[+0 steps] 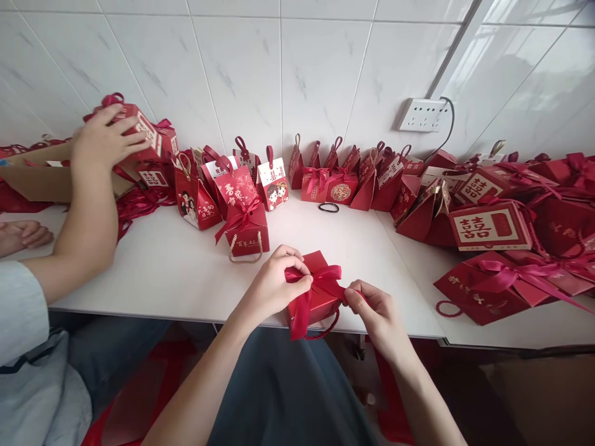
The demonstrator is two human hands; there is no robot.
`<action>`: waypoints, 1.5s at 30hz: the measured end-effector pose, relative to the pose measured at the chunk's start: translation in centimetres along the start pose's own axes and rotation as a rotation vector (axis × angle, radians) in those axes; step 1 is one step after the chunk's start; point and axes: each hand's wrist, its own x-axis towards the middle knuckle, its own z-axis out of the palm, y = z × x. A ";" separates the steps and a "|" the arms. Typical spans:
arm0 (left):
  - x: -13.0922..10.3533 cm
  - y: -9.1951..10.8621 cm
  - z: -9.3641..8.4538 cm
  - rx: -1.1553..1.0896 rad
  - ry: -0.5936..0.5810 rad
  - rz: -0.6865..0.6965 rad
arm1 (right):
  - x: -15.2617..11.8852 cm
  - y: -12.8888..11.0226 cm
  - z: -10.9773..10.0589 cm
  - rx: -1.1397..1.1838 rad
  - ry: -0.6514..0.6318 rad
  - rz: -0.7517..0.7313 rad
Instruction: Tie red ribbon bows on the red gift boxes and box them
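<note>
A red gift box (320, 303) with a cord handle lies at the table's front edge before me. Around it runs a red satin ribbon (301, 314), tied in a bow on top. My left hand (281, 282) is closed, thumb and fingers pinching the ribbon at the bow's left side. On the right, my right hand (374, 313) pinches a ribbon end beside the box, fingers curled. Just beyond stands a red box with a bow and a rope handle (245, 238), apart from both hands.
Several small red gift boxes (372, 179) line the tiled wall, with a black hair tie (328, 207) in front. More boxes (488, 285) are heaped at right. At left, a co-worker's hand (109, 139) rests on a red box above a cardboard carton (41, 173). A power strip (423, 116) hangs on the wall.
</note>
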 end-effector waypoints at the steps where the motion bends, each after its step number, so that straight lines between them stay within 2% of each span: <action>1: 0.0 0.0 0.0 -0.001 -0.002 0.002 | -0.1 0.0 0.0 0.002 0.008 0.002; 9: 0.1 -0.1 0.0 -0.002 -0.004 0.013 | -0.6 0.2 -0.2 0.014 0.046 -0.024; 16: 0.0 0.0 0.0 0.004 0.004 0.007 | -0.7 1.8 -0.9 0.127 0.000 -0.013; 19: -0.2 0.0 -0.1 -0.002 0.010 0.028 | 0.3 1.1 -1.4 0.150 0.116 -0.049; 21: -0.4 -0.2 -0.1 -0.009 0.024 0.065 | 1.1 -0.1 -1.6 0.055 0.227 -0.071; 23: -0.7 -0.5 0.0 -0.009 0.100 0.111 | 1.9 -1.6 -1.5 -0.117 0.243 -0.056; 25: -1.1 -0.7 0.1 0.016 0.263 0.123 | 2.6 -3.0 -0.9 -0.269 0.165 -0.020; 27: -1.5 -0.7 0.1 0.084 0.408 0.061 | 3.1 -3.8 -0.2 -0.363 0.075 0.003; 28: -1.7 -0.6 0.1 0.126 0.428 0.001 | 3.3 -4.0 0.2 -0.388 0.049 0.007; 30: -2.0 -0.2 -0.1 0.188 0.376 -0.140 | 3.7 -4.0 0.9 -0.398 0.033 0.007; 32: -2.3 0.3 -0.2 0.203 0.296 -0.239 | 4.0 -3.9 1.4 -0.385 0.042 0.014; 35: -2.5 0.8 -0.2 0.193 0.270 -0.264 | 4.1 -3.5 1.7 -0.365 0.050 0.028; 40: -2.9 0.2 0.7 0.094 0.304 -0.209 | 3.9 -2.7 2.2 -0.233 0.068 -0.001; 45: -3.2 -0.2 1.6 -0.060 0.353 -0.210 | 3.4 -1.8 2.5 0.077 0.077 0.004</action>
